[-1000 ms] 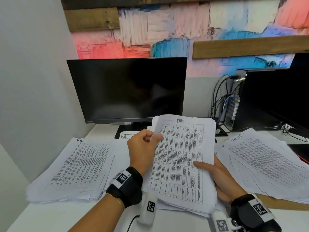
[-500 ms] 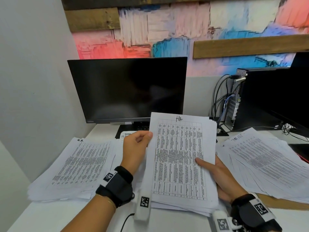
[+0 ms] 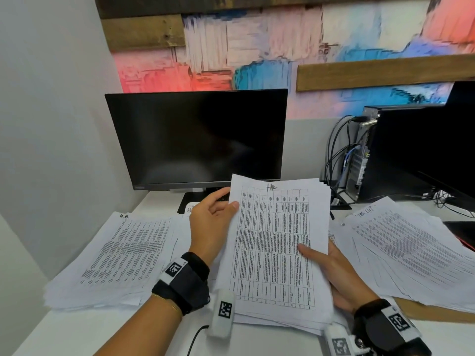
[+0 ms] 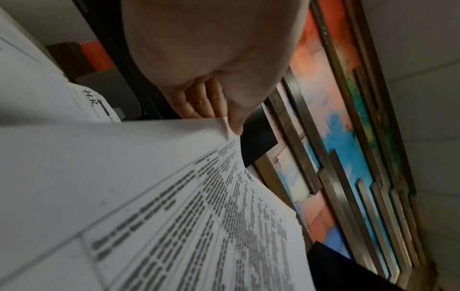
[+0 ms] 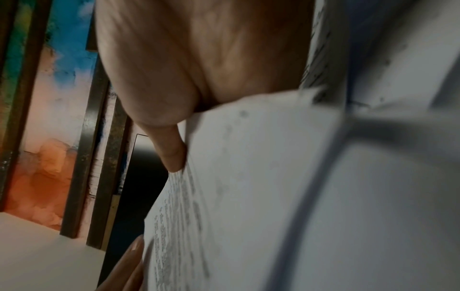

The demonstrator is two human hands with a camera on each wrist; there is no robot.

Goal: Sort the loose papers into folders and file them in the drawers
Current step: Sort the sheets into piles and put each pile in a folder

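Papers first: a thick white stack of printed table sheets (image 3: pixel 279 255), marked "HR" by hand at the top, is sitting propped over the white desk (image 3: pixel 77 335), directly in front of the black monitor (image 3: pixel 198 140), long axis running from the person toward the monitor. Right hand (image 3: pixel 334 273) is cradling the stack's right edge from below w/ thumb pressing down on the top sheet; its other fingers are hidden under the paper, so can't tell how they're lying. Left hand (image 3: pixel 210 222) is pinching the top sheet's upper left edge, thumb on the printed face & fingers behind, as the left wrist view is showing. Top sheet is lifting slightly off the rest at that corner.

Key relation: the sheet is lying right of the left-hand fingers, & the white pile of printed pages labelled "H.R." (image 3: pixel 120 255) is lying left of the monitor's front, on the left hand's side. So judging by the matching label, left hand is the nearer one for carrying the sheet over, sliding it sideways across its short axis.

Right of the monitor's front, another fanned white pile w/ a handwritten heading (image 3: pixel 406 247) is spreading out. A small white "H.R." label card (image 3: pixel 190 208) is peeking out near the monitor's base. Beyond, right of the monitor, a black computer tower w/ cables (image 3: pixel 411 155) is standing. No folders or drawers are showing.
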